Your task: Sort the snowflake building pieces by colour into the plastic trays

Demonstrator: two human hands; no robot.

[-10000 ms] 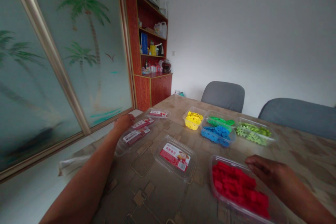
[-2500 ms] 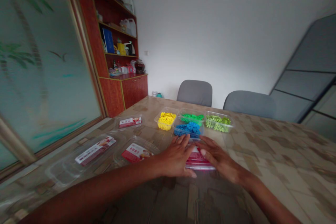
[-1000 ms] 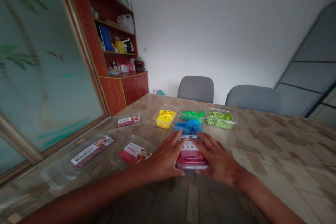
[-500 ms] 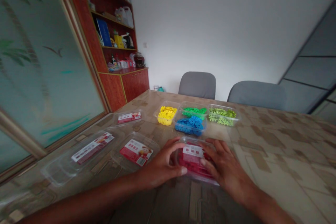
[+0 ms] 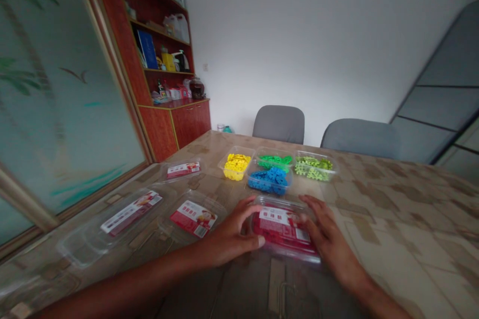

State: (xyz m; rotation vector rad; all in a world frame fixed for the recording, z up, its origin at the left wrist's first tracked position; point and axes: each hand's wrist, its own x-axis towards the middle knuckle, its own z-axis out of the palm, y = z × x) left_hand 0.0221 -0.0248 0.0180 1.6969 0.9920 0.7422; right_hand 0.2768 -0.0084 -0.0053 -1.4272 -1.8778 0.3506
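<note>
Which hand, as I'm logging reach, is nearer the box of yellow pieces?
Left. The left hand holds the left side of the red box, in line with the yellow box; the right hand is on the red box's right side, farther away.

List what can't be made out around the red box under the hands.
Head view only:
1. Label on the red box: print too small and blurred.
2. Box's side edges: covered by the left hand and right hand; lid seating unclear.
3. Shelf items: too small to identify.
</note>
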